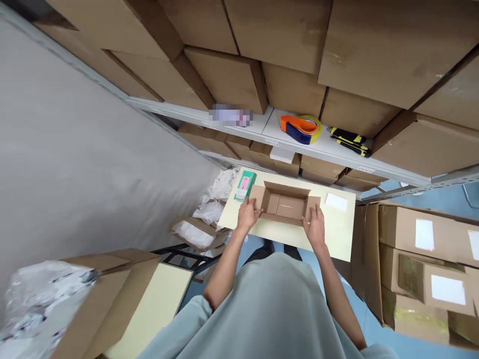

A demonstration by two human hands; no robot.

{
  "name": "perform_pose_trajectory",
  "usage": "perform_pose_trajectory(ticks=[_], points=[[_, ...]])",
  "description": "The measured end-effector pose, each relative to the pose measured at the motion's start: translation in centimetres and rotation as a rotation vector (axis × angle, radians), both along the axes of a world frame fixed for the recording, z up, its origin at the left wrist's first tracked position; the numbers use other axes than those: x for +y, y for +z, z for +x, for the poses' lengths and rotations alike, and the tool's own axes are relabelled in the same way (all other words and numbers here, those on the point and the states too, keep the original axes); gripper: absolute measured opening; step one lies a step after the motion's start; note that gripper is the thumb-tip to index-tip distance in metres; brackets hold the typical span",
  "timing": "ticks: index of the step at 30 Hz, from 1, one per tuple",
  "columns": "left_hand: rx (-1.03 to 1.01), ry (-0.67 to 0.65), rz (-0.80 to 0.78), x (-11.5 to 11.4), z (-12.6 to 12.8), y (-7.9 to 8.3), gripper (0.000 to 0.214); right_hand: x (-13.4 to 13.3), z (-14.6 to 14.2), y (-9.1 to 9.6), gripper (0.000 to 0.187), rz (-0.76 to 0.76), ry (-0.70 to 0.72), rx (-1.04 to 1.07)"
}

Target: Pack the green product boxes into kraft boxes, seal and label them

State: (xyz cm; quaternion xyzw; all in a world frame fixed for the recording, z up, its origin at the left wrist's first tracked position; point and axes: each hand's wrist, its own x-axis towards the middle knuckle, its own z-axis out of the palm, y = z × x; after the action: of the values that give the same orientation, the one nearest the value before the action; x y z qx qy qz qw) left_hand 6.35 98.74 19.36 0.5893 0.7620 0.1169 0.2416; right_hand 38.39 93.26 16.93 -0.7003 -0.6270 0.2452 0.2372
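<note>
Board [337, 239]: pale yellow. Bare strip along the near edge and at the right end. The far edge runs under the shelf [337, 148]. A grey wall stands close on the left.

Box [286, 205]: small brown carton, mid-board, nearer the far edge. Top open, flaps spread, floor seam showing.

Left hand [247, 215]: fingers curled over the box's left wall.

Right hand [316, 227]: laid on the right flap, grip unclear. The hands are apart with the box between them.

Packet [245, 185]: green, just beside the box's far-left corner.

Slip [336, 201]: white, near the right flap.

Tape dispenser [301, 128], knife [350, 140]: on the shelf.
</note>
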Motion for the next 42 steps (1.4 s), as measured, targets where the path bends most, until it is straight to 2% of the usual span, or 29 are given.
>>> perform_pose_trajectory(ticks=[2, 6, 9, 12, 14, 17, 20, 23, 27, 31, 33, 35, 39, 42], points=[[-0.027, 0.017, 0.056, -0.2, 0.1, 0.2, 0.045, -0.2, 0.4, 0.4, 0.054, 0.001, -0.044, 0.027], [-0.102, 0.019, 0.114, -2.3, -0.1, 0.5, 0.052, -0.7, 0.3, 1.1, 0.054, 0.049, -0.075, 0.052], [-0.157, 0.014, 0.163, -5.4, -0.9, 0.7, 0.058, -1.4, -1.1, 2.1, 0.064, 0.059, -0.026, 0.047], [-0.188, 0.08, 0.226, -9.8, -3.5, 1.0, 0.057, -2.6, -4.0, 4.0, 0.071, 0.057, 0.058, -0.002], [-0.211, 0.151, 0.261, -13.6, -6.5, 1.3, 0.05, -3.8, -7.1, 5.5, 0.071, 0.091, 0.12, -0.037], [-0.237, 0.275, 0.297, -20.7, -12.4, 2.0, 0.046, -6.2, -13.5, 7.0, 0.068, 0.178, 0.223, -0.062], [-0.233, 0.441, 0.319, -29.2, -18.2, 2.7, 0.046, -9.2, -21.3, 7.2, 0.067, 0.208, 0.377, -0.064], [-0.201, 0.623, 0.338, -37.6, -23.0, 3.2, 0.048, -12.4, -29.5, 6.6, 0.067, 0.168, 0.547, -0.043], [-0.146, 0.883, 0.353, -47.8, -27.1, 3.3, 0.051, -16.7, -39.7, 5.5, 0.068, 0.071, 0.792, -0.008], [-0.114, 1.147, 0.375, -55.7, -28.2, 2.8, 0.052, -20.3, -47.8, 4.7, 0.071, 0.015, 1.055, 0.003], [-0.118, 1.245, 0.385, -58.2, -28.2, 2.5, 0.054, -21.8, -50.9, 4.5, 0.072, 0.012, 1.171, -0.02], [-0.119, 1.32, 0.394, -59.8, -28.0, 2.1, 0.055, -23.1, -53.3, 4.4, 0.072, 0.009, 1.267, -0.054], [-0.117, 1.408, 0.369, -61.0, -28.2, 1.3, 0.057, -24.9, -56.1, 4.3, 0.067, 0.001, 1.395, -0.113], [-0.126, 1.439, 0.327, -61.2, -28.5, 1.1, 0.057, -25.0, -57.0, 5.0, 0.061, -0.019, 1.456, -0.188]])
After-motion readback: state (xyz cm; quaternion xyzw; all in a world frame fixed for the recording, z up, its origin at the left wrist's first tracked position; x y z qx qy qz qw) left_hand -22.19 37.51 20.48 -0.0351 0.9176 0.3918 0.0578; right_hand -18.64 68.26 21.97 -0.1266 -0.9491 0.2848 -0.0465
